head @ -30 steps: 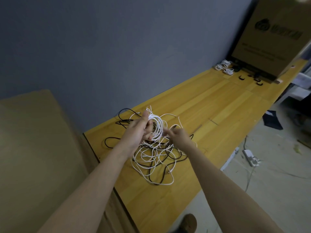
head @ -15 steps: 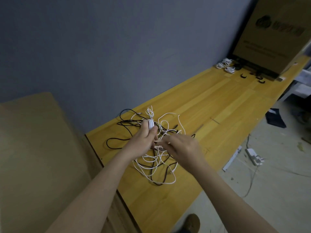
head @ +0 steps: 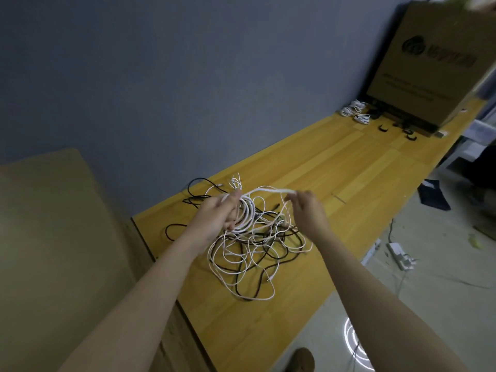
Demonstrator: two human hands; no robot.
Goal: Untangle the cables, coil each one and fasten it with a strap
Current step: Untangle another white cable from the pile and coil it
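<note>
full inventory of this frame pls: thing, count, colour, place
white coil: 1, white, in the left hand, a strand running to the right hand
cable tangle: count unclear, white and black, on the table under the hands
finished coils: about 3, white, far end of the table by the box
straps: several, black, far end in front of the box
cardboard box: 1, brown, far end of the table
table: 1, yellow wood, along the grey wall
power strip: 1, white, on the floor
left hand: grips the coil
right hand: pinches the strand
</note>
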